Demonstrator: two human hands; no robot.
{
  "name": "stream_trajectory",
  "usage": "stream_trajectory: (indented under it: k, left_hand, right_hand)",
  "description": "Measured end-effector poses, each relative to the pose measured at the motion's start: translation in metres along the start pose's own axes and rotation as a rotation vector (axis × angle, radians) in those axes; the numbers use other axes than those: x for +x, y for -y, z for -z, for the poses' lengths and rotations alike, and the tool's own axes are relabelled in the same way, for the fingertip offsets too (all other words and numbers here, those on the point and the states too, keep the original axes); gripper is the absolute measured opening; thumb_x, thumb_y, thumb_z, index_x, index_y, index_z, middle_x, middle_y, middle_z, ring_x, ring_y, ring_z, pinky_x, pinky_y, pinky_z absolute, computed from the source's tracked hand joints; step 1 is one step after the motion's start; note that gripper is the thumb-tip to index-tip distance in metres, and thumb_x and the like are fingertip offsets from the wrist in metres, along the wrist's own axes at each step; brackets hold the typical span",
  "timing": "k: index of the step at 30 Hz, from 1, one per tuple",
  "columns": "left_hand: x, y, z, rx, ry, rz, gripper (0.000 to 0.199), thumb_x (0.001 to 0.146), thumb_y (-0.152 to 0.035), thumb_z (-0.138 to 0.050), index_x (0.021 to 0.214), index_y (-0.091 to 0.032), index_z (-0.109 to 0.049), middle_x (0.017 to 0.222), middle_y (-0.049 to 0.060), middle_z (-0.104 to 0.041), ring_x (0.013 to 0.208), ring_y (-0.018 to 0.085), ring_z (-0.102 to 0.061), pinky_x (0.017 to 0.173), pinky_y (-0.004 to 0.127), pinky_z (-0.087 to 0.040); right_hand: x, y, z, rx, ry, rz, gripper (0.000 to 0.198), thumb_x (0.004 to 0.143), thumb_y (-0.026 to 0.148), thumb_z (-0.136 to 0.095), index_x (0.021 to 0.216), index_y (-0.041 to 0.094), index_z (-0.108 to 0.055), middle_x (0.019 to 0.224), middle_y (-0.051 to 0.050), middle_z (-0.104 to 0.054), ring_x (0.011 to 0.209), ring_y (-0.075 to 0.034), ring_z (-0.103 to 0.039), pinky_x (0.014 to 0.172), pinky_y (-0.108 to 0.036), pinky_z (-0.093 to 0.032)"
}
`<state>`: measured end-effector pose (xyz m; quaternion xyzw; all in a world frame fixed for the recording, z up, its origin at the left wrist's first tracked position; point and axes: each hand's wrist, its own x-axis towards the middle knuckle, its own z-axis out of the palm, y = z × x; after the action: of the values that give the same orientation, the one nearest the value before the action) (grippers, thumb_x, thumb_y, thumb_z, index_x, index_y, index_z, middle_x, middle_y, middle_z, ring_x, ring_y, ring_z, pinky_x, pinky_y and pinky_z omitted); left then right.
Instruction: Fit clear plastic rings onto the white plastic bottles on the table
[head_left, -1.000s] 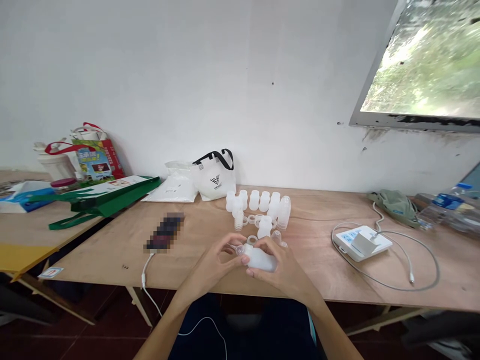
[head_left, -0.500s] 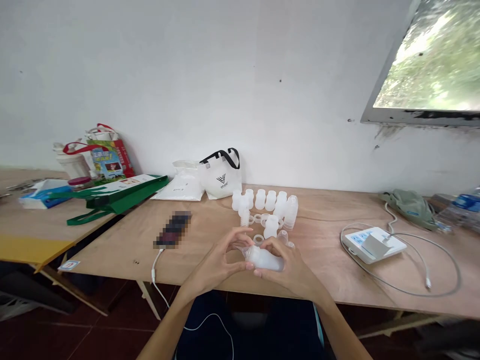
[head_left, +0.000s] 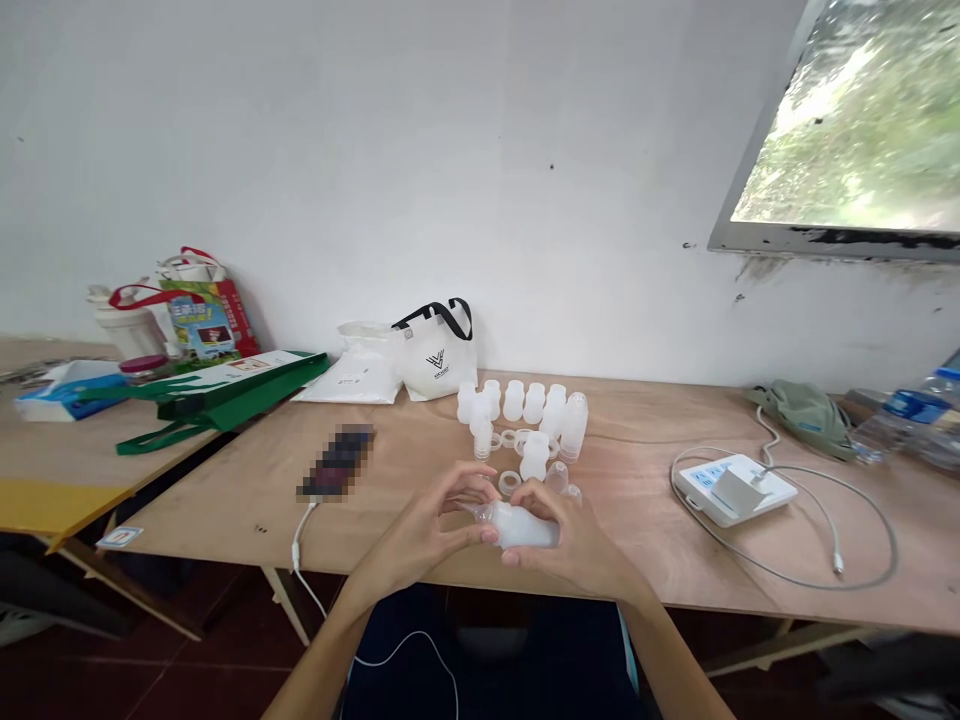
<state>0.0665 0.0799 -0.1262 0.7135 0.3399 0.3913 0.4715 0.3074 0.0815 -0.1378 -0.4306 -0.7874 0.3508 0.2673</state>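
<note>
Above the table's front edge I hold a small translucent white baby bottle on its side. My right hand is closed around the body, thumb below and fingers over the top. At the clear teat end, on the left, my left hand pinches with thumb and fingers, which partly cover the teat. Just beyond my hands stands a white bottle body. A white ring lies close to my left fingertips, and a clear dome cap is behind my right hand.
Several more white bottle bodies stand in a row towards the wall, with loose rings before them. A white bag, a green bag, a cabled phone-like object and a white box with a looped cable surround them.
The view has shifted slightly, so the scene sits a little further left. Both hands stay on the bottle; my left fingers have drawn in closer around its teat end.
</note>
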Motion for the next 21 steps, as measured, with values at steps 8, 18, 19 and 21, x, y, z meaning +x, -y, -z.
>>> stream_trajectory:
  k: [8,18,19,21]
  left_hand:
    - [0.003,-0.001,-0.007,0.064,-0.113,-0.009,0.048,0.088,-0.04,-0.076,0.13,-0.027,-0.057,0.123,0.004,-0.066,0.114,0.019,-0.064,0.105,0.035,-0.05]
    - [0.014,0.029,-0.014,0.21,-0.109,0.049,0.056,0.088,-0.047,-0.073,0.137,-0.03,-0.052,0.125,0.006,-0.065,0.119,0.024,-0.062,0.109,0.043,-0.047]
    - [0.015,0.033,-0.016,0.216,-0.104,0.052,0.056,0.087,-0.047,-0.073,0.137,-0.03,-0.052,0.126,0.006,-0.065,0.12,0.025,-0.062,0.109,0.043,-0.047]
    - [0.018,0.037,-0.017,0.22,-0.088,0.052,0.056,0.088,-0.047,-0.073,0.137,-0.03,-0.053,0.129,0.006,-0.064,0.121,0.024,-0.061,0.109,0.043,-0.047]
  right_hand:
    - [0.008,-0.007,-0.007,0.321,0.005,-0.014,0.04,0.085,0.049,-0.076,0.114,0.028,-0.057,0.111,-0.001,-0.068,0.099,-0.021,-0.065,0.085,-0.033,-0.051]
    - [0.014,-0.005,-0.021,0.013,-0.068,-0.084,0.039,0.085,0.037,-0.075,0.118,0.03,-0.055,0.109,0.001,-0.069,0.103,-0.024,-0.066,0.086,-0.035,-0.048]
    - [0.015,-0.006,-0.022,-0.013,-0.07,-0.09,0.037,0.087,0.037,-0.073,0.118,0.03,-0.055,0.106,0.001,-0.07,0.1,-0.023,-0.066,0.084,-0.034,-0.048]
    - [0.016,-0.008,-0.021,-0.033,-0.068,-0.089,0.033,0.089,0.039,-0.07,0.118,0.029,-0.055,0.103,0.001,-0.07,0.095,-0.023,-0.066,0.08,-0.033,-0.047]
